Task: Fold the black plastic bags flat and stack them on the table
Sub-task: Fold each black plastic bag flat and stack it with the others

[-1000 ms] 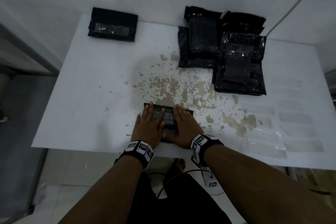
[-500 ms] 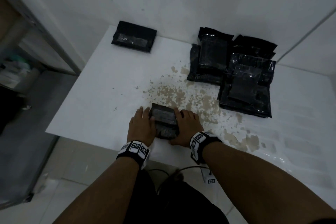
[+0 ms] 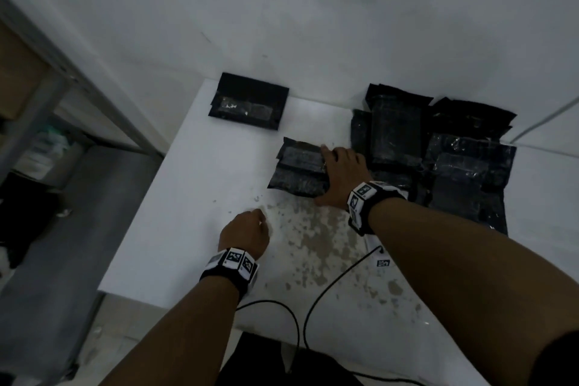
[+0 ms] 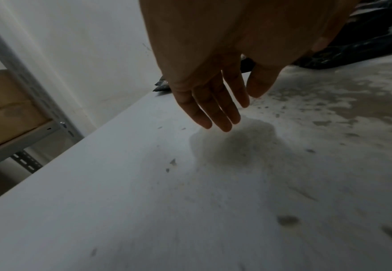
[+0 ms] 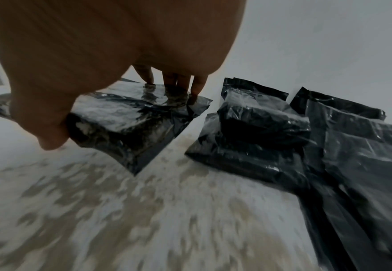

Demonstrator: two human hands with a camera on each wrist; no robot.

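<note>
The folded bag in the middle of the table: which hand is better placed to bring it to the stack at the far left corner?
Right. The right hand already grips the folded bag, thumb at its near edge. The left hand hovers open over the table, holding nothing, apart from the stack.

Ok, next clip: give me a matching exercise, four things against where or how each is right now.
Things:
1. left hand
2. right hand
3. folded stack
4. unfolded bags

States:
A. far left corner of the table
B. far right of the table, overlapping
C. open, holding nothing
D. grips a folded black bag

Pairs: 1-C, 2-D, 3-A, 4-B
</note>
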